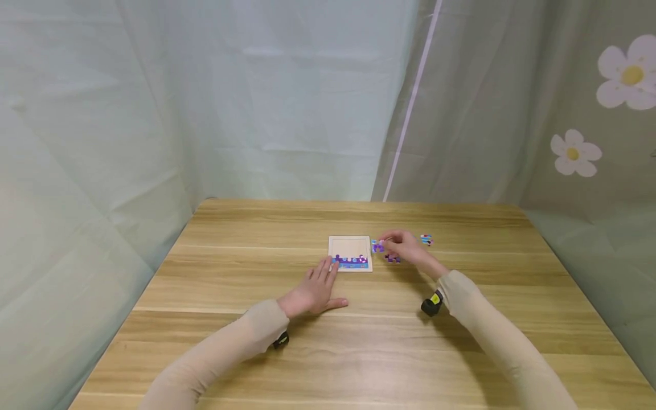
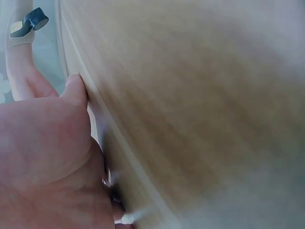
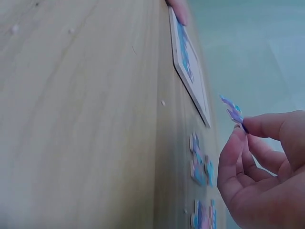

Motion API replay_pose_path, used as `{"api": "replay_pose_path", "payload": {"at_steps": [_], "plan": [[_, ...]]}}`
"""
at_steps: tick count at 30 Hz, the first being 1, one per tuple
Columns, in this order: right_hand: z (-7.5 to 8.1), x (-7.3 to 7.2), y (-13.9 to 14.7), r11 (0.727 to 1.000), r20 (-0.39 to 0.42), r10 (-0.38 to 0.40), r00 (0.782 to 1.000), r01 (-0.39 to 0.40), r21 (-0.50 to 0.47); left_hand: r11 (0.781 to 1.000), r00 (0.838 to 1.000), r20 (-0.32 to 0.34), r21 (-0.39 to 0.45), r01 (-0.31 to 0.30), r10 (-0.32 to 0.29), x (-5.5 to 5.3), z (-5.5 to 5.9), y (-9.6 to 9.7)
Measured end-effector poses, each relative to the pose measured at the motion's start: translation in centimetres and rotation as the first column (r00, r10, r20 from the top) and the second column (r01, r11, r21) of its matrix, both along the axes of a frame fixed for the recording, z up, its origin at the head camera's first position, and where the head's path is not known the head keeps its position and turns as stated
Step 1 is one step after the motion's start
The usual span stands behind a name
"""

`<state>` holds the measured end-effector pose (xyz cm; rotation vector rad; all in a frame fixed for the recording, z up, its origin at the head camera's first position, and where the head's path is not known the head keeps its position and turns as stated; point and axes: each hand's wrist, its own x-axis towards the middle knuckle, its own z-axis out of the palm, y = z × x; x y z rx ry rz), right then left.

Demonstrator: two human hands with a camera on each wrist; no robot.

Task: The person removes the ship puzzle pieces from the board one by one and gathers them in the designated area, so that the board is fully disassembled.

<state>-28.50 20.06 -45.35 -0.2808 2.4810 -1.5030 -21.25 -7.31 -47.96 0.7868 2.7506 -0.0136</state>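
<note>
A square puzzle tray (image 1: 350, 238) with a pale border lies near the middle of the table, its bottom strip filled with purple and blue puzzle pieces (image 1: 351, 263). My left hand (image 1: 314, 289) lies flat with fingers extended, fingertips on the tray's lower left corner; the left wrist view shows mostly its palm (image 2: 47, 148). Just right of the tray, my right hand (image 1: 407, 249) pinches a purple and blue puzzle piece (image 3: 232, 109) between thumb and forefinger. In the right wrist view this piece is raised above the table.
Loose puzzle pieces lie right of the tray: a dark purple one (image 1: 392, 258) beneath my right hand and a striped blue, white and red cluster (image 1: 426, 240) beyond it. The wooden table (image 1: 246, 256) meets hanging curtains (image 1: 287, 114) at its back edge.
</note>
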Motion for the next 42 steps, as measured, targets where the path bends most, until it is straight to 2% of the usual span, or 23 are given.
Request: {"api": "replay_pose_path", "payload": {"at_steps": [4,9,16,23,29,36,42], "plan": [[0.2,0.3,0.8,1.000,0.000,-0.025,1.000,0.025,-0.019,1.000,1.000,0.018,-0.008,-0.010,0.011,0.0,0.2,0.1],[0.2,0.4,1.7,0.997,0.052,-0.071,0.996,0.073,-0.031,1.000,0.999,0.041,-0.024,-0.017,0.018,0.3,1.2,0.2],[0.2,0.5,2.5,0.991,0.098,-0.123,0.988,0.128,-0.046,1.000,1.000,0.027,-0.012,-0.014,0.014,0.8,2.2,0.0],[-0.3,0.6,3.2,0.985,0.095,-0.135,0.986,0.144,-0.094,1.000,1.000,0.020,0.001,-0.010,0.010,0.7,2.1,0.0],[-0.9,0.7,4.0,0.974,0.125,-0.133,0.983,0.153,-0.169,1.000,1.000,0.015,-0.004,-0.002,0.002,0.8,2.1,0.1],[-1.0,0.8,5.1,0.966,0.181,-0.185,0.966,0.213,-0.149,1.000,1.000,0.015,0.001,0.000,0.000,0.9,1.8,0.1],[-0.8,1.1,5.6,0.964,0.194,-0.190,0.962,0.221,-0.151,1.000,1.000,0.015,-0.005,-0.004,0.004,0.9,1.7,0.0]]}}
